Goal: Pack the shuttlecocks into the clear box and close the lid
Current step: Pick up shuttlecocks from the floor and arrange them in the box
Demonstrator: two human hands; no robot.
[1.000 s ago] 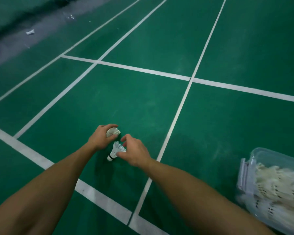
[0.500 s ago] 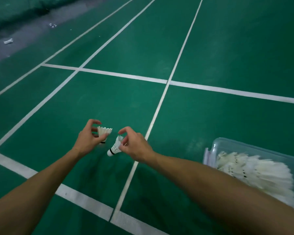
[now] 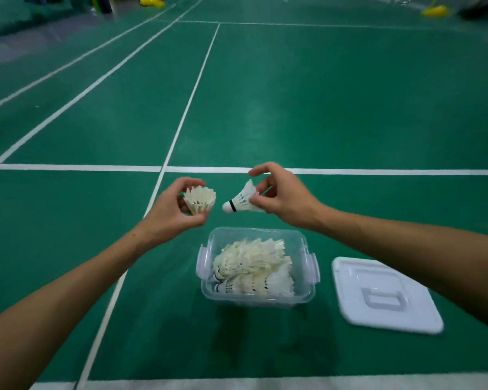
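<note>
2 hands (image 3: pixel 175 205) (image 3: pixel 282 192) gripping unlabelled shuttlecocks (image 3: pixel 200 199)

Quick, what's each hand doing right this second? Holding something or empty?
Left hand: closed, its grip around a cream shuttlecock.
Right hand: closed, pinching the feathers of a white shuttlecock, cork end pointing left.

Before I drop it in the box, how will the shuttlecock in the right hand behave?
The shuttlecock is probably very light: the right hand holds it by fingers alone. Its thin feather skirt likely crushes easily. Laid down, its cone shape may roll in a curve.
</note>
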